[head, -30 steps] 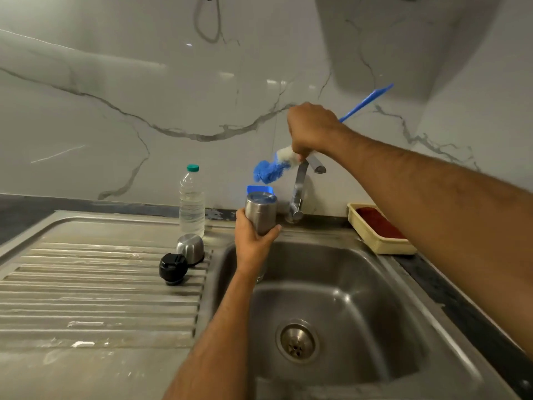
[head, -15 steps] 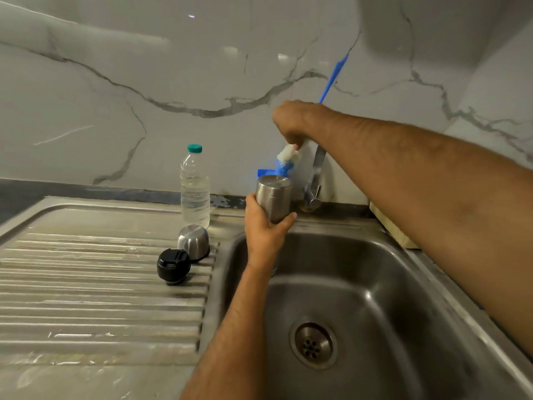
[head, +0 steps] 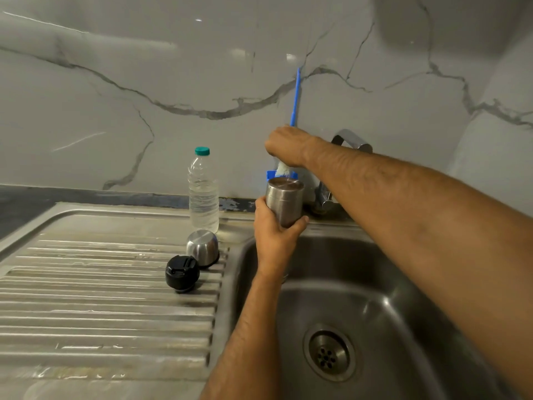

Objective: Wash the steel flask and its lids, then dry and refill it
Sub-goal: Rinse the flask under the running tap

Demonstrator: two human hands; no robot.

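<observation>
Your right hand (head: 284, 145) grips the long blue-handled bottle brush (head: 294, 96) upright, directly above the cylindrical steel flask (head: 284, 202) clasped in your left hand (head: 274, 235).

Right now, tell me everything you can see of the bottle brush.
The bottle brush has a thin blue plastic-looking handle that stands nearly upright against the marble wall, its top end above the right hand, which grips it partway down. Below the fist a tuft of whitish bristles shows, reaching down to the open mouth of the steel flask, which the left hand holds over the sink's edge. Whether a lower part is already inside the flask cannot be seen.
</observation>
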